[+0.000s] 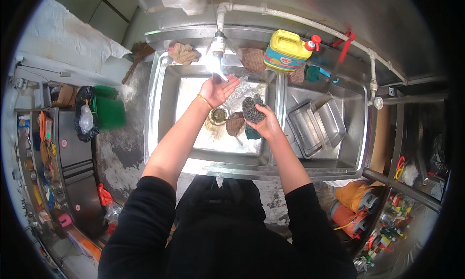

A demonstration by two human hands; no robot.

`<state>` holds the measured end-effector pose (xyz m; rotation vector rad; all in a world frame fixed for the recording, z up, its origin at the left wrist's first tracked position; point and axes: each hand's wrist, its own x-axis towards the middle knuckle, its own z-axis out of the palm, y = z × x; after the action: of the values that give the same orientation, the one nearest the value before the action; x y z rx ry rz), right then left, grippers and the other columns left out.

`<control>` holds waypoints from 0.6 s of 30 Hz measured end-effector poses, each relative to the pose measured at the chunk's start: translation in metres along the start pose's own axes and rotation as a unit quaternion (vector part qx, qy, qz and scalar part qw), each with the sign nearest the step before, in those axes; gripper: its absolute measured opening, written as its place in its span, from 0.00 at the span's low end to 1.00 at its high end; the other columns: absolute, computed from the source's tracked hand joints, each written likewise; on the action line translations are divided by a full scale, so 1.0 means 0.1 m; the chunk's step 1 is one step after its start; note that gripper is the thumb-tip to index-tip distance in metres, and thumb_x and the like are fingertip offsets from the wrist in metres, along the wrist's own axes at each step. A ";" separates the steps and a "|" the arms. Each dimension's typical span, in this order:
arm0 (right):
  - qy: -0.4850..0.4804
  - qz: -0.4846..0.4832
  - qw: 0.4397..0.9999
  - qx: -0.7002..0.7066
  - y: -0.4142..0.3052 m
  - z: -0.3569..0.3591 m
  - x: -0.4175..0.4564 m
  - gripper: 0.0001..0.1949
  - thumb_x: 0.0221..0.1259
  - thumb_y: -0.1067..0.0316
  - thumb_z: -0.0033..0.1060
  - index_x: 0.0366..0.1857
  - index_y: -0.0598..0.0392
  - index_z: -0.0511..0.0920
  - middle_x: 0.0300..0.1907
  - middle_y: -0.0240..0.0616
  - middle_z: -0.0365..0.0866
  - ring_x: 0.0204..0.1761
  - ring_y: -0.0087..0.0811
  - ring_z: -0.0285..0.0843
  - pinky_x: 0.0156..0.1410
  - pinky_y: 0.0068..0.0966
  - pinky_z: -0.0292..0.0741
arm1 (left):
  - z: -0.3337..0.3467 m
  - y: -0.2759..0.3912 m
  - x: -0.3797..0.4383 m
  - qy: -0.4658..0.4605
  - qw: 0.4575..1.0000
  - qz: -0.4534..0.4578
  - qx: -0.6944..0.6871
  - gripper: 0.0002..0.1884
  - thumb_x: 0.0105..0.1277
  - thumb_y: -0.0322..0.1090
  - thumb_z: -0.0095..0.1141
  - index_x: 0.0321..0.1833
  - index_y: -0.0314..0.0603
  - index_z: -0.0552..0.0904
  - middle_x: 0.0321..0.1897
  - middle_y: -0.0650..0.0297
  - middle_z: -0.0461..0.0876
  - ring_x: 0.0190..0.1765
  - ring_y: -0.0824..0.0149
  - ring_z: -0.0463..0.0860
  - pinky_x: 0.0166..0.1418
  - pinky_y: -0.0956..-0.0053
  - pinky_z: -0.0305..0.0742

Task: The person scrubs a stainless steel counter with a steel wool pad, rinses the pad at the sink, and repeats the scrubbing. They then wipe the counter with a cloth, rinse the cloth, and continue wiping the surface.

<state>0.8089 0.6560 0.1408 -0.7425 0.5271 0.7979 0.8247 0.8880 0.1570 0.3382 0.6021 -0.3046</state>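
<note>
My left hand (219, 91) is palm up over the left basin of a stainless steel sink (225, 169), fingers apart and holding nothing. Just above it is the faucet spout (222, 75), partly hidden by the glare of a lit bulb (215, 63). Clear rippling water (244, 90) shows beside the fingers. My right hand (269, 123) grips a grey steel wool scourer (253, 110) over the same basin. Below lie a brown cloth (235, 124) and a dark green scouring pad (253, 132), near the round drain (218, 115).
Metal pans (308, 128) lean in the right basin. On the back ledge stand a yellow jug (288, 50) with a red pump, a beige cloth (184, 54) and a brown cloth (253, 59). A green bin (109, 108) is left; gas cylinders (348, 217) are at right.
</note>
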 end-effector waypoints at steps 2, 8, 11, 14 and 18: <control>-0.013 -0.005 0.999 0.033 -0.02 -0.03 -0.01 0.19 0.60 0.66 0.57 0.56 0.52 0.68 0.55 0.41 0.74 0.57 0.44 0.72 0.65 0.54 0.64 | 0.03 0.01 -0.11 0.138 0.975 0.054 0.167 0.19 0.72 0.46 0.39 0.52 0.36 0.70 0.53 0.51 0.74 0.58 0.54 0.74 0.59 0.56 0.72; -0.031 -0.007 0.993 0.110 -0.13 -0.15 0.00 0.22 0.61 0.54 0.50 0.56 0.53 0.70 0.54 0.41 0.75 0.58 0.42 0.71 0.68 0.51 0.60 | 0.47 0.15 -0.64 0.185 0.893 0.281 0.300 0.22 0.63 0.52 0.53 0.52 0.47 0.70 0.51 0.62 0.67 0.56 0.59 0.68 0.55 0.49 0.64; -0.033 -0.003 0.993 0.110 -0.17 -0.18 0.00 0.21 0.61 0.55 0.51 0.55 0.53 0.70 0.53 0.41 0.76 0.58 0.42 0.71 0.67 0.49 0.61 | 0.65 0.14 -0.65 0.178 0.823 0.329 0.428 0.40 0.58 0.57 0.60 0.67 0.43 0.61 0.61 0.61 0.64 0.59 0.60 0.68 0.57 0.51 0.64; -0.035 -0.025 0.994 0.097 -0.20 -0.18 0.00 0.20 0.61 0.57 0.50 0.55 0.54 0.70 0.55 0.43 0.75 0.58 0.44 0.71 0.67 0.50 0.60 | 0.61 0.14 -0.52 0.151 0.756 0.372 0.517 0.44 0.52 0.39 0.69 0.68 0.33 0.57 0.63 0.52 0.64 0.62 0.60 0.68 0.62 0.67 0.65; -0.044 -0.045 0.991 0.116 -0.31 -0.21 -0.05 0.18 0.61 0.59 0.52 0.53 0.53 0.71 0.53 0.42 0.77 0.57 0.42 0.72 0.65 0.45 0.63 | 0.40 0.38 -0.54 0.151 0.674 0.407 0.598 0.51 0.42 0.33 0.71 0.69 0.28 0.54 0.63 0.46 0.61 0.65 0.55 0.64 0.69 0.65 0.61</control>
<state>0.8269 0.6228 0.1430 -0.5093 0.4943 0.6693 0.8167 0.9166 0.2285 1.9203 0.4324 0.3033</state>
